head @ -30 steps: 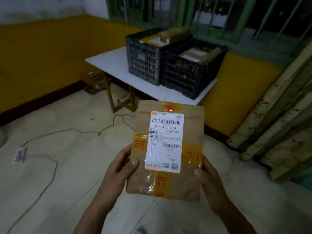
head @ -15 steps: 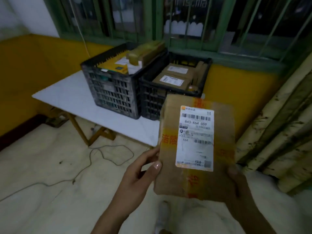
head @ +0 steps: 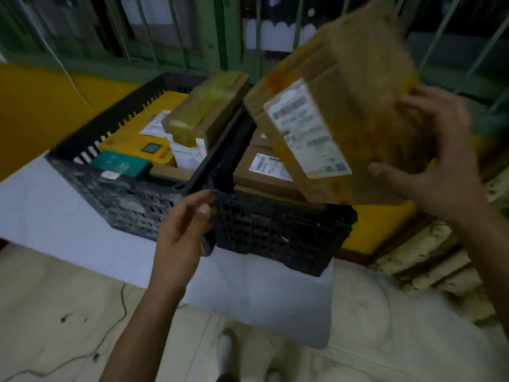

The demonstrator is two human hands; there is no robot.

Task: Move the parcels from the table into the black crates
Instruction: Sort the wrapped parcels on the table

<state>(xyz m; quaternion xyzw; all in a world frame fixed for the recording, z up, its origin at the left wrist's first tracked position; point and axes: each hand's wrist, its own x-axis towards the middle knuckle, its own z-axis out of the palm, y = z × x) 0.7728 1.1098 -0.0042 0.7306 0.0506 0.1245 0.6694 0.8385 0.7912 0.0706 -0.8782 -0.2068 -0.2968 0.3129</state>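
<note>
Two black crates, the left crate (head: 115,186) and the right crate (head: 278,232), stand side by side on a white table (head: 55,221) set against a yellow wall (head: 30,106) beneath green window bars (head: 192,31); the floor (head: 55,312) is pale and scuffed, with a thin cable across it. Both crates already hold parcels. A brown parcel (head: 355,86) with a white shipping label (head: 305,128) hangs tilted above the right crate, its long axis running from lower centre up toward the upper right, label facing the camera, lower edge dipping into the crate. The right hand (head: 429,158) is spread wide along the parcel's right side; blur hides whether it grips or merely touches. The left hand (head: 181,230), fingers loosely curled and holding nothing, sits at the near rim where the crates meet. Half a second earlier both hands held the parcel upright, short of the table.
</note>
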